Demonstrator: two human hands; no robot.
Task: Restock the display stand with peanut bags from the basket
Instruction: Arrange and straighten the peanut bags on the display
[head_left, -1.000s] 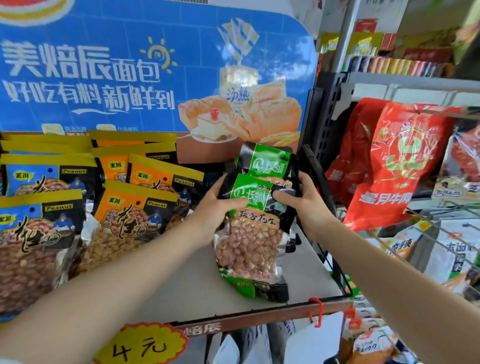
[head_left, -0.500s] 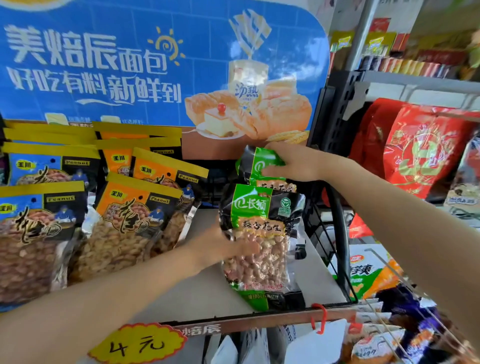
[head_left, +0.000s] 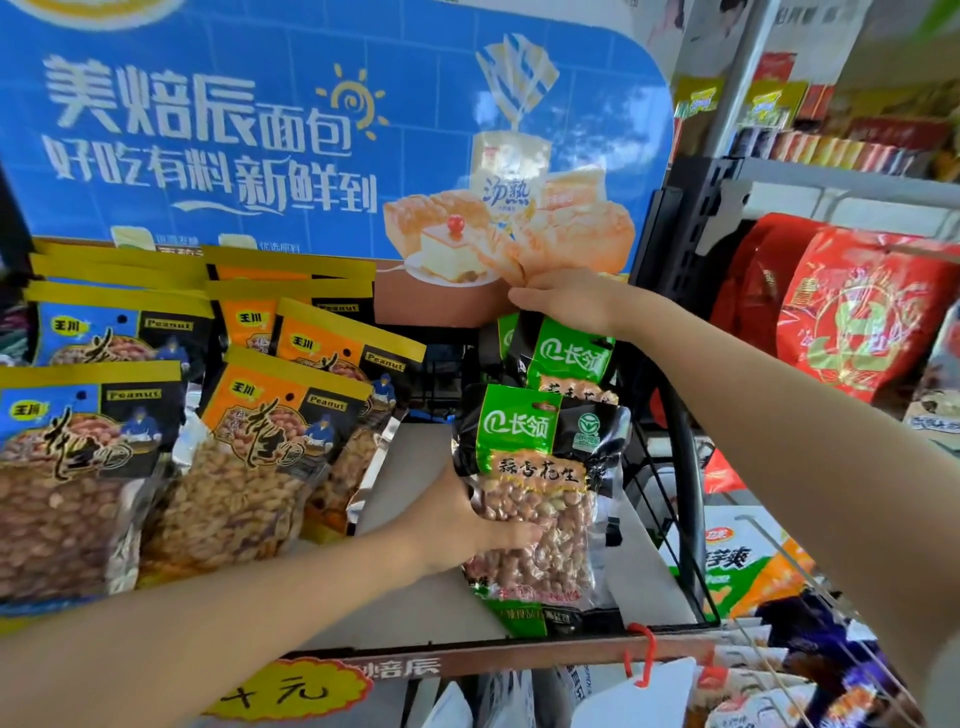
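Two green-and-black peanut bags stand at the right end of the display stand's grey shelf. The front bag leans upright, and my left hand grips its lower left side over the clear window of peanuts. The rear bag stands behind it against the black wire side. My right hand holds the rear bag by its top edge. The basket is out of view.
Rows of blue and orange peanut bags fill the shelf's left and middle. A blue bread poster backs the stand. Red snack bags hang on the rack to the right. A yellow price tag sits on the front rail.
My right hand left the front bag, rose to the rear bag's top and pushed it back upright. My left hand slid down the front bag's side.
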